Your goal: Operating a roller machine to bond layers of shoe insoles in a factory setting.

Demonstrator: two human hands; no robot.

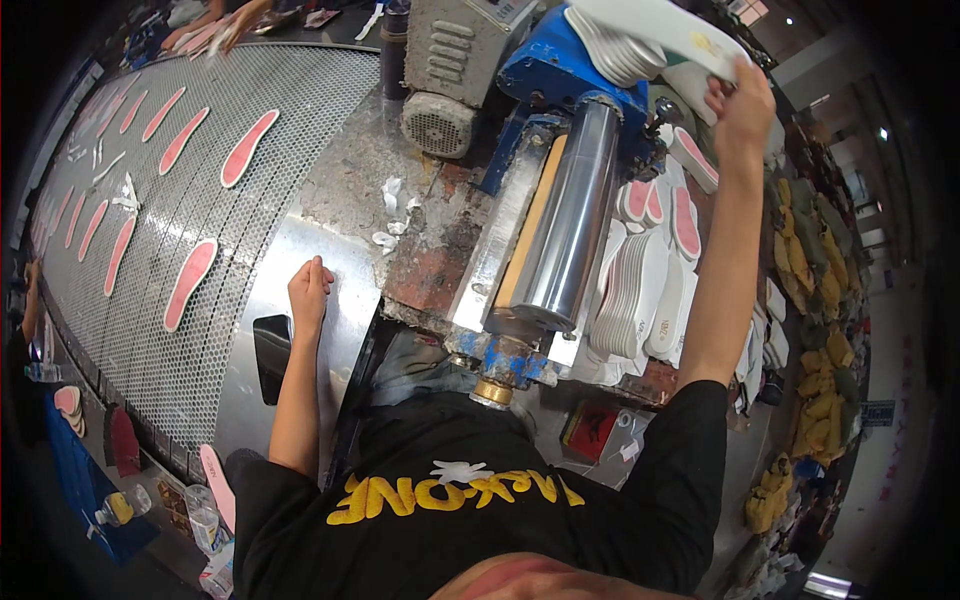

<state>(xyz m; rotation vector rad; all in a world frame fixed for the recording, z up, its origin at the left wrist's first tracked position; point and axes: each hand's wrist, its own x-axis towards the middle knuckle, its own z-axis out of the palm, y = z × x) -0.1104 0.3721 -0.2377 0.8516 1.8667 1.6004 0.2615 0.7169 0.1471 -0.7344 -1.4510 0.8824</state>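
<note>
At the upper right, my right hand point(745, 108) is raised and closed on the end of a white insole point(665, 28), slightly blurred. The insole passes over a stack of white insoles point(622, 55) lying on the blue machine housing point(555, 68). My left hand point(311, 284) is closed above the smooth metal plate point(335, 325), and nothing shows in its fingers. Between my arms stands a roller machine with a shiny steel roller point(578, 215) and a tan strip beside it. White and pink insoles point(635, 290) lie in rows right of the roller.
On the left, a perforated conveyor point(235, 215) carries several pink insoles with white edges. A grey motor point(440, 122) stands behind the roller machine. Crumpled white scraps point(391, 195) lie near the conveyor. Another person's hand point(235, 28) is at the far left. Yellow bundles point(825, 380) stand at right.
</note>
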